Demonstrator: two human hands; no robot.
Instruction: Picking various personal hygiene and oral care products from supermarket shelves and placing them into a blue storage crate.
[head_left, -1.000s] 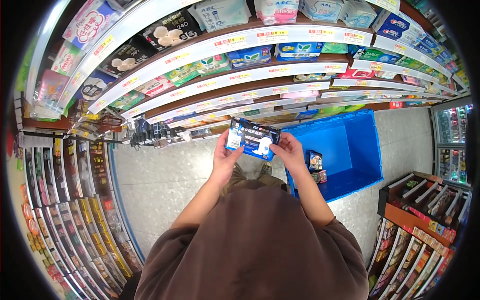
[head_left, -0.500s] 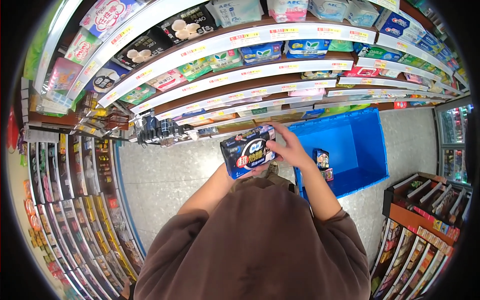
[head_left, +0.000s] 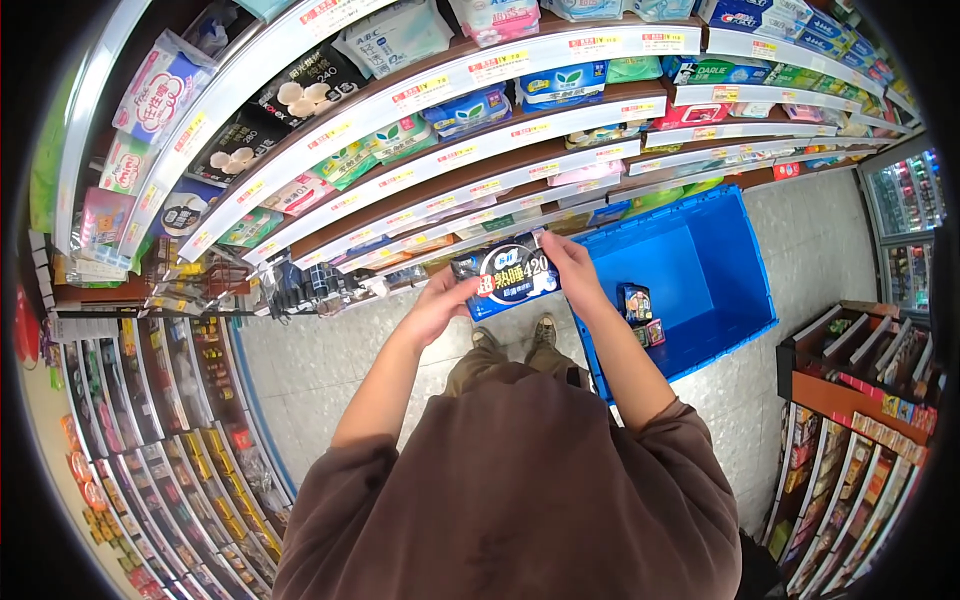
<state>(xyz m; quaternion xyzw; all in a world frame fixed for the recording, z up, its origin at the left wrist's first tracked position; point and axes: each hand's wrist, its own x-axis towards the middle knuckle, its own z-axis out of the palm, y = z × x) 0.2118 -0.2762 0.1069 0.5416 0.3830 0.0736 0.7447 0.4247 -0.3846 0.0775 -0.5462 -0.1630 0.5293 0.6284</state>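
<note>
A dark blue and black pack of sanitary pads (head_left: 512, 277) is held level between my two hands, in front of the shelves. My left hand (head_left: 446, 303) grips its left end, with the thumb over the front. At the right end, my right hand (head_left: 568, 268) has its fingers closed around the upper corner. To the right, a blue plastic crate (head_left: 678, 290) stands on the floor. Inside it, near the left wall, lie a dark pack (head_left: 634, 301) and a smaller pinkish box (head_left: 650, 333).
Curved shelving (head_left: 420, 150) with packs of pads and boxed goods runs across the far side. At left stands a snack rack (head_left: 150, 400), at lower right another product rack (head_left: 850, 420). A glass-door cooler (head_left: 905, 210) is at far right. My shoes (head_left: 544, 332) are on the tiled floor.
The pack has moved slightly away from me and turned more level. My left hand has shifted from beneath it to its left end. My view has turned a little.
</note>
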